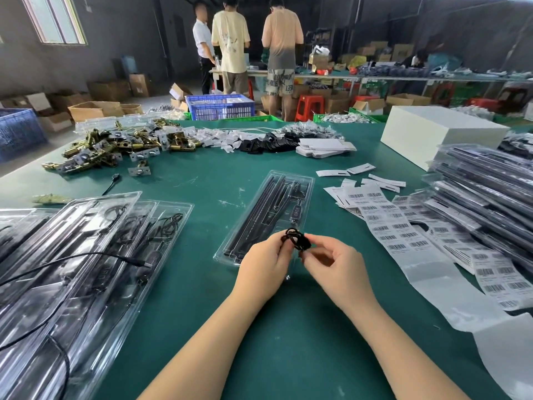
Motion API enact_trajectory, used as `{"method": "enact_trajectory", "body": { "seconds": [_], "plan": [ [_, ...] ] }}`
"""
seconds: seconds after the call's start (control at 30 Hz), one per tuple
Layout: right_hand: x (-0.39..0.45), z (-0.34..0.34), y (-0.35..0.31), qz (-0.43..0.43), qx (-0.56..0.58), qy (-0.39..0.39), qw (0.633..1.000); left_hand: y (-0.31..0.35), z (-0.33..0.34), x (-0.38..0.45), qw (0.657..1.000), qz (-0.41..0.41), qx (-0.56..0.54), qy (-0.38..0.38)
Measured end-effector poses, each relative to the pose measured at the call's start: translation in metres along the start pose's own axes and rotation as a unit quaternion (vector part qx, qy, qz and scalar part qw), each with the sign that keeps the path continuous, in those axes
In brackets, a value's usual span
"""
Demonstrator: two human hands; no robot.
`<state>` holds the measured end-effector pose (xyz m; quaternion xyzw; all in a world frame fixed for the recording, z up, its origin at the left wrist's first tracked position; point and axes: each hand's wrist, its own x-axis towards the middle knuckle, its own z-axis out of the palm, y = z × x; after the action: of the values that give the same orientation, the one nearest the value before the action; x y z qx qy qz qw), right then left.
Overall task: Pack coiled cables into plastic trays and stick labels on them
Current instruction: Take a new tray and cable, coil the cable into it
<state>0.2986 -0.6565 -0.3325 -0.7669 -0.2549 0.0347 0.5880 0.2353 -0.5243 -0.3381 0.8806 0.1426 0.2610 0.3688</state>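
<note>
A small black coiled cable (297, 239) is pinched between both hands just above the near end of a clear plastic tray (308, 180). The tray lies open on the green table, holding long black bars and a small black controller (296, 214). My left hand (264, 268) grips the coil from the left, my right hand (336, 264) from the right with thumb and fingers. A long strip of barcode labels (398, 226) lies to the right of the tray.
Stacks of clear trays with loose black cables (86, 255) fill the left. Packed trays (484, 192) pile up at the right, beside a white box (432, 131). Brass latches (115, 148), paper tags and black parts lie at the back. Three people stand beyond the table.
</note>
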Motion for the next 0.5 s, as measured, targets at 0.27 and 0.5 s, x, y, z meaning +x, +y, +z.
{"method": "enact_trajectory", "body": {
  "seconds": [0.27,0.5],
  "plan": [
    [0.004,0.005,0.001,-0.106,-0.092,0.091,0.986,-0.001,0.002,0.008,0.996,-0.018,-0.077,0.037],
    [0.007,0.010,0.005,-0.069,-0.048,0.076,0.994,0.002,0.006,0.009,0.996,-0.074,-0.032,0.029]
  ]
}}
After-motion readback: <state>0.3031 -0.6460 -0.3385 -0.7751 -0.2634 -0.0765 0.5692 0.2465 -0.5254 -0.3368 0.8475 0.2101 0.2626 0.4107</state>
